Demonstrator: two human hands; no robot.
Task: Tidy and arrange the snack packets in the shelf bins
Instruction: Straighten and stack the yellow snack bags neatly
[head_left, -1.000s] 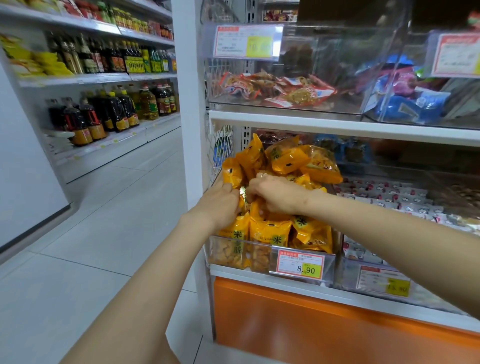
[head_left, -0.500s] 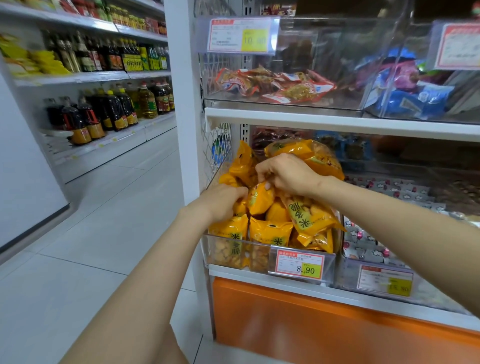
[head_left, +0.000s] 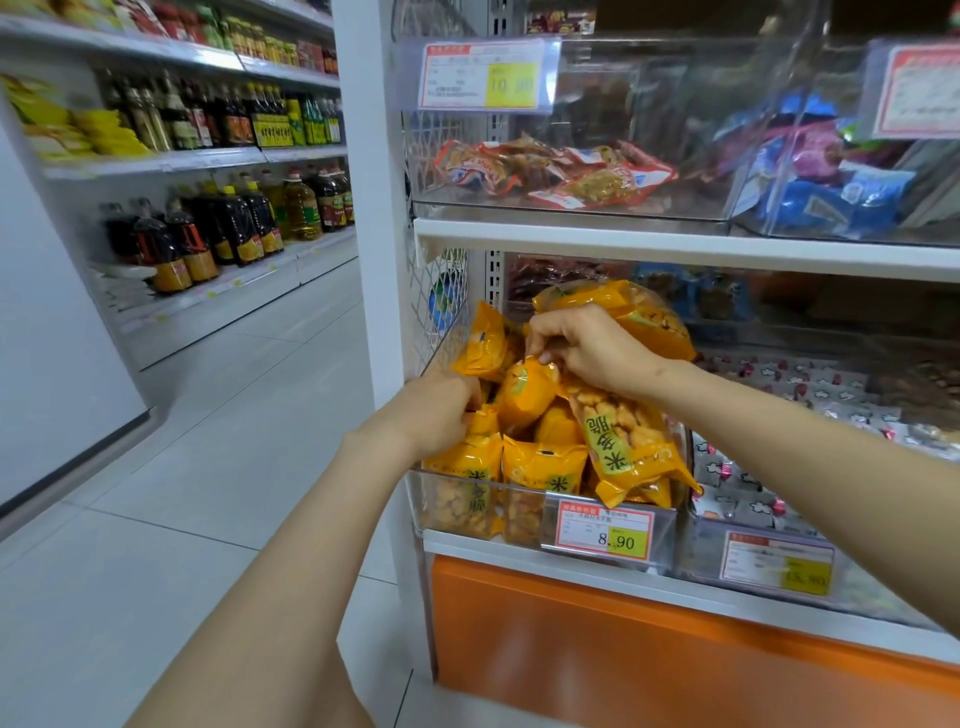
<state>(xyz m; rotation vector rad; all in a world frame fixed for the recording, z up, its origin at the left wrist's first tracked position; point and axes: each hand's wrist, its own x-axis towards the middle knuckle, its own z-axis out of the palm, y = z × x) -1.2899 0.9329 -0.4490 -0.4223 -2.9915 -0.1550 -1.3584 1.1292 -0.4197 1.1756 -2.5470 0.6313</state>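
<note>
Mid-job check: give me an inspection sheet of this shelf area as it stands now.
Surface: white shelf carries the clear bin, price tag reading 8.90 on its front.
Job's things: yellow packets heaped in the bin, several tilted; a large packet lies on top at front right.
Clutter: nothing seen.
Grippers: right hand pinches the top of a rounded packet; left hand has fingers curled among the packets, grip unclear.
Cables: nothing seen.
Surroundings: red packets in the bin above, white packets in the bin to the right, oil bottles across the aisle.
</note>
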